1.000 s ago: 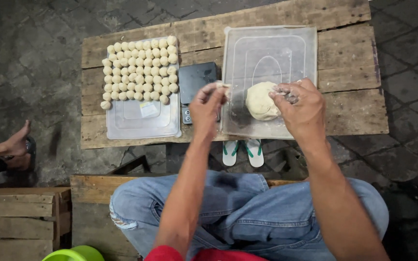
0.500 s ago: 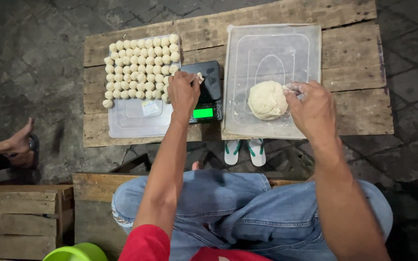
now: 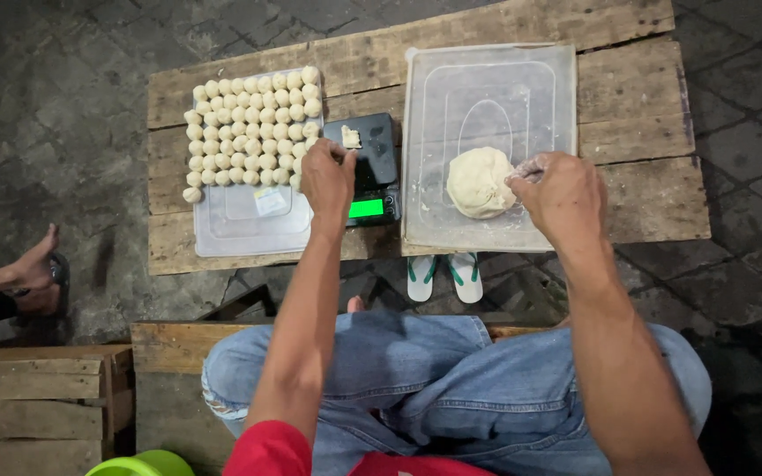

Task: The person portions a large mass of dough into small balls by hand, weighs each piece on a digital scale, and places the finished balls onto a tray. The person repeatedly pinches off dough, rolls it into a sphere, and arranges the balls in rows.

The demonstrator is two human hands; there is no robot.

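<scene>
Step in hand: I am weighing a small piece of dough (image 3: 351, 137) on the black scale (image 3: 365, 167); I judge this the portioning stage, one piece at a time.

Where the piece is: it sits on the far part of the scale's platform, and the green display (image 3: 366, 208) is lit nearer to me.

Left hand (image 3: 328, 176): it hovers over the left edge of the scale, fingers loosely curled and close together, just beside the piece; I think it holds nothing, though my knuckles hide the fingertips.

Right hand (image 3: 564, 196): it rests at the right side of the big dough lump (image 3: 480, 182) on the clear plastic sheet (image 3: 487, 79), fingers floured and pinched narrow; whether they grip a scrap of dough I cannot tell.

Finished pieces: rows of dough balls (image 3: 253, 123) lie on the left sheet (image 3: 249, 220), on the wooden pallet table (image 3: 628, 115).

Next move calls for: a light pinch with my left fingers on the weighed piece, lifting clear of the platform.
</scene>
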